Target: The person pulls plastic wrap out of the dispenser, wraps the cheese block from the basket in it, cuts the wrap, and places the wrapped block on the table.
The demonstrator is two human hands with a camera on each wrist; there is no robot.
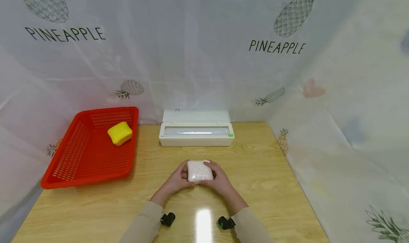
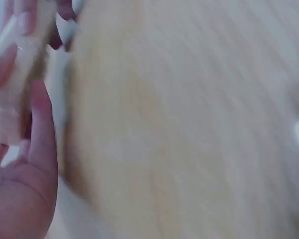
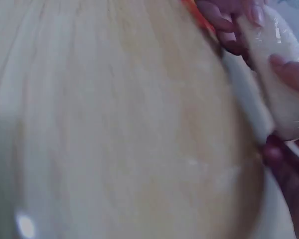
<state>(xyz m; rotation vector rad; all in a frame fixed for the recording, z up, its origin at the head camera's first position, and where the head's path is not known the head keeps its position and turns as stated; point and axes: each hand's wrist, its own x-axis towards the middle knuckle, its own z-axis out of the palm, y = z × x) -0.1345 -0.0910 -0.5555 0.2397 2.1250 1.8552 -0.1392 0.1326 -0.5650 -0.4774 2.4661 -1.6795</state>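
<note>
A whitish, speckled sponge-like block (image 1: 199, 171) with a shiny clear wrap is held up between both hands in the head view. My left hand (image 1: 176, 179) grips its left end, and my right hand (image 1: 221, 179) grips the right end with fingers over the top corner. In the left wrist view the block (image 2: 12, 99) is seen edge-on, my left hand (image 2: 22, 194) below it. The right wrist view shows the wrapped block (image 3: 284, 104) at upper right, with my right hand (image 3: 294, 184) at its lower end.
Behind the hands stands a white cling film dispenser (image 1: 196, 141), its lid (image 1: 196, 116) raised. To the left, a red plastic basket (image 1: 86, 181) contains a yellow sponge-like block (image 1: 120, 133). The wooden table (image 1: 255, 179) is bordered by pineapple-print curtains (image 1: 198, 58).
</note>
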